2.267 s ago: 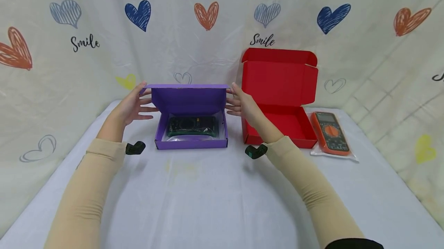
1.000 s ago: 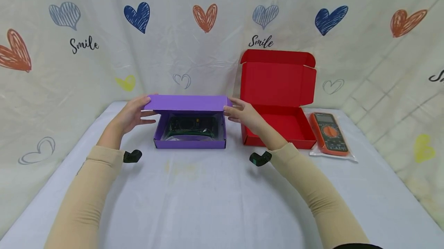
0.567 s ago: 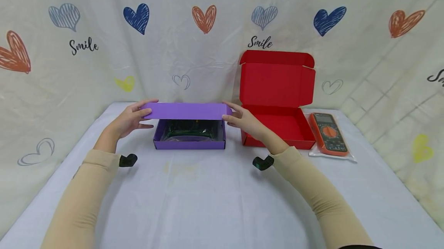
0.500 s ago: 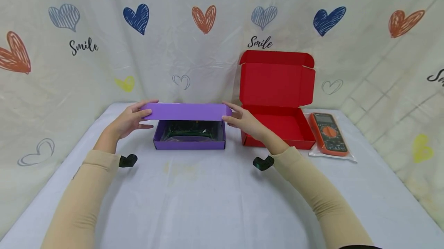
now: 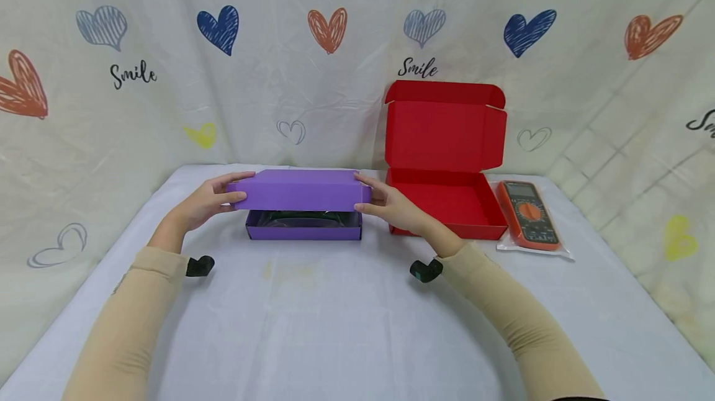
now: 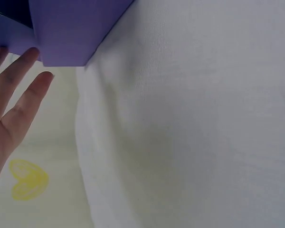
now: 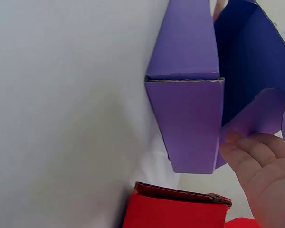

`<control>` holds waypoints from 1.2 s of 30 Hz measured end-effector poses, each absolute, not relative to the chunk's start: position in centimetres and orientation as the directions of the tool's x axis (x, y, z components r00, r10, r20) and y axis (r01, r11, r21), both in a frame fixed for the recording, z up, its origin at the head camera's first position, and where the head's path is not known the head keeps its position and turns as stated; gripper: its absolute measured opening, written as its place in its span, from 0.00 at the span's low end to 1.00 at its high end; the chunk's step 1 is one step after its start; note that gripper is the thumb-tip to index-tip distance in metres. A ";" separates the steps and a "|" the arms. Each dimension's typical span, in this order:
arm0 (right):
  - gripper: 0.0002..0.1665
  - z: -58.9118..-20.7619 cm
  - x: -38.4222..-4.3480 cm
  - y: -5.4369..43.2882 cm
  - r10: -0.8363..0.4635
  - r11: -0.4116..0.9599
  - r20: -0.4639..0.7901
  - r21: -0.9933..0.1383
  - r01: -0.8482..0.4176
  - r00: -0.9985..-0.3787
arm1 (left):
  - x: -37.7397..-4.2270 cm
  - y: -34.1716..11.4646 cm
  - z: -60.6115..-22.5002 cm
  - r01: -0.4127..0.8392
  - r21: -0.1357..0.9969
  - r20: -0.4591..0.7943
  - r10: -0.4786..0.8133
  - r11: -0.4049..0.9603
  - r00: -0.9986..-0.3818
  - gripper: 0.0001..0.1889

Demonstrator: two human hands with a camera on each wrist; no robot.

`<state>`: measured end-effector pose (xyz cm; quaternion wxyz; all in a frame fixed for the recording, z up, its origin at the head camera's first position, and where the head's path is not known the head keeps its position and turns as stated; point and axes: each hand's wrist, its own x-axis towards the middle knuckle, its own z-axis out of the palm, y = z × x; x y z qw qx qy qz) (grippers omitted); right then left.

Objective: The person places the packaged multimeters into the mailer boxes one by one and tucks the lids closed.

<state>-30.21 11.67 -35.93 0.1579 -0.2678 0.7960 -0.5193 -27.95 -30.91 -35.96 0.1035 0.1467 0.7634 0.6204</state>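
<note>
A purple cardboard box (image 5: 304, 234) sits toward the back of the table, its lid (image 5: 298, 193) tilted down over it with a gap left at the front. Through that gap shows part of a dark item in clear plastic (image 5: 304, 220); the rest is hidden under the lid. My left hand (image 5: 205, 203) holds the lid's left corner, thumb on the front flap. At the opposite corner my right hand (image 5: 395, 207) grips the lid the same way. In the right wrist view, right fingertips (image 7: 235, 138) touch the lid's side flap.
To the right stands an open red box (image 5: 447, 202), its lid (image 5: 444, 131) raised against the curtain (image 5: 251, 97). Beside it lies an orange multimeter (image 5: 530, 215) in a clear bag. A white cloth (image 5: 335, 326) covers the table.
Both hands have swung the purple lid forward and down from nearly upright. The front flap now hides most of the item inside. The red box and orange multimeter have stayed put.
</note>
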 end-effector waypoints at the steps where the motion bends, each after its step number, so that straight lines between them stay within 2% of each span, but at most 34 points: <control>1: 0.45 -36.0 -30.1 11.6 -0.592 0.319 0.025 -0.910 -0.263 -0.806 | -27.9 -31.0 -36.0 0.099 0.973 0.019 0.352 0.209 -0.936 0.30; 12: 0.47 -36.9 -29.7 11.4 -0.624 0.298 0.026 -0.916 -0.268 -0.781 | -27.6 -31.4 -36.6 0.139 0.919 -0.002 0.356 0.369 -0.935 0.34; 19: 0.47 -37.2 -30.0 11.2 -0.623 0.281 0.061 -0.913 -0.296 -0.780 | -28.0 -31.4 -36.9 0.154 0.912 0.005 0.364 0.381 -0.931 0.34; 29: 0.46 -38.0 -29.4 10.7 -0.555 0.388 0.097 -0.848 -0.360 -0.826 | -28.0 -31.5 -37.5 0.164 0.902 0.003 0.372 0.400 -0.928 0.36; 36: 0.46 -38.3 -28.6 10.5 -0.508 0.340 0.069 -0.900 -0.273 -0.859 | -27.7 -31.2 -37.4 0.191 0.854 0.005 0.360 0.483 -0.933 0.38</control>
